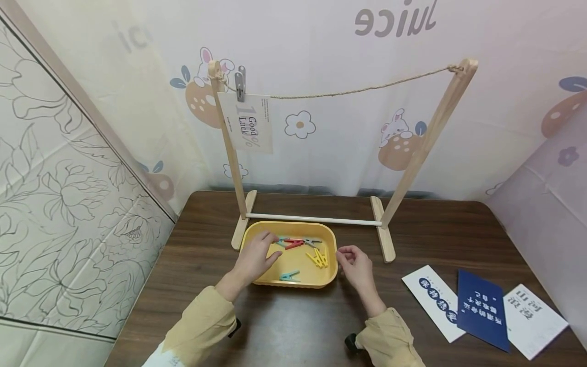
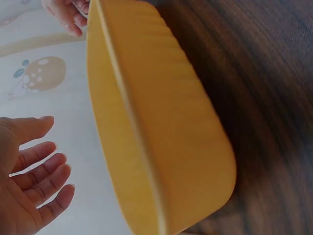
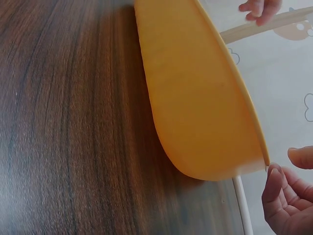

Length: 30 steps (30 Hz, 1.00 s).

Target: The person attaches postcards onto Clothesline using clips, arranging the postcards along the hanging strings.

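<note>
A yellow plastic basket [image 1: 293,282] stands on the table and holds several clothespins. A red clothespin [image 1: 294,243] lies near the back beside a grey one, with a yellow pair [image 1: 318,259] at the right and a teal clothespin [image 1: 289,276] at the front. Over the basket's left side hovers my left hand [image 1: 257,256], fingers loosely bent and holding nothing. My right hand [image 1: 356,265] is by the right rim. In the right wrist view its fingertips [image 3: 275,171] are at the basket's corner, with the thumb apart from them.
Behind the basket is a wooden stand [image 1: 424,140] with a twine line [image 1: 339,94]. A grey metal clip [image 1: 240,84] holds a "Good Luck" card [image 1: 251,125] at its left end. A white card [image 1: 433,300], a blue card [image 1: 481,311] and another white card [image 1: 532,321] lie at right.
</note>
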{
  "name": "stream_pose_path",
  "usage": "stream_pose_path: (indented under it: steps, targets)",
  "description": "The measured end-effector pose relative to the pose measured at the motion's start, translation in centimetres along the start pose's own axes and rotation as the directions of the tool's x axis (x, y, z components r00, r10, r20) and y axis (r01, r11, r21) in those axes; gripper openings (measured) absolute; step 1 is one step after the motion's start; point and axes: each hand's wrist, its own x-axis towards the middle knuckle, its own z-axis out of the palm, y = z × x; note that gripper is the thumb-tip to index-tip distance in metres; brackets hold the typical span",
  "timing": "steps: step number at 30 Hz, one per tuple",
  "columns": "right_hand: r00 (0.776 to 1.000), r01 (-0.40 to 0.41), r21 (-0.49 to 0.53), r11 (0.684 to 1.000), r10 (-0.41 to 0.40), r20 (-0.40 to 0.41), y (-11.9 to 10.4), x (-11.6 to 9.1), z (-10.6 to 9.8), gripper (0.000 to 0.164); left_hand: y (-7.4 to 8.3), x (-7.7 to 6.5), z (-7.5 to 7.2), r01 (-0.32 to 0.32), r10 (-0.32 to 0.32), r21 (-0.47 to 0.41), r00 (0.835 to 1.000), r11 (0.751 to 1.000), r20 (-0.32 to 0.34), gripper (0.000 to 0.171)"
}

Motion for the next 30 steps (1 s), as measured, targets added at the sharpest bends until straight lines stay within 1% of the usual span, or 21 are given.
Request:
stream_pose_path:
  steps: [4,8,12,15,18,23,26,30]
  targets:
    - [1.0,-0.022,0.015,1.0,0.022,-0.003,0.0,0.0,0.2,0.015,-0.2,0.1,1.0,0.024,-0.024,0.016,0.999,1.0,0.045,0.028]
    - [0.999,-0.05,0.007,0.999,0.05,-0.004,0.1,0.0,0.4,0.015,-0.2,0.2,1.6,0.057,-0.06,0.028,0.994,0.998,0.093,0.033]
    - [0.997,-0.075,0.011,0.997,0.074,0.01,0.3,-0.1,0.5,0.016,-0.1,0.3,2.1,0.083,-0.083,0.005,0.987,0.997,0.134,0.035]
    - [0.997,-0.081,0.023,0.996,0.08,0.019,0.3,-0.2,0.6,0.016,-0.1,0.5,2.6,0.082,-0.08,-0.005,0.982,0.997,0.169,0.037]
    - [0.996,-0.092,0.034,0.995,0.091,0.023,0.4,-0.2,0.6,0.017,-0.1,0.7,3.2,0.087,-0.085,0.002,0.972,0.996,0.22,0.041]
    - [0.992,-0.122,0.051,0.991,0.12,0.032,0.6,-0.1,0.7,0.017,-0.1,0.8,3.9,0.123,-0.122,0.018,0.944,0.992,0.308,0.052]
    - [0.991,-0.132,0.056,0.99,0.13,0.032,0.7,-0.1,0.8,0.017,-0.1,0.8,4.4,0.133,-0.136,0.033,0.93,0.991,0.341,0.055]
    - [0.99,-0.138,0.053,0.989,0.136,0.028,0.7,-0.1,0.8,0.017,-0.3,0.8,5.0,0.123,-0.135,0.058,0.921,0.991,0.364,0.057]
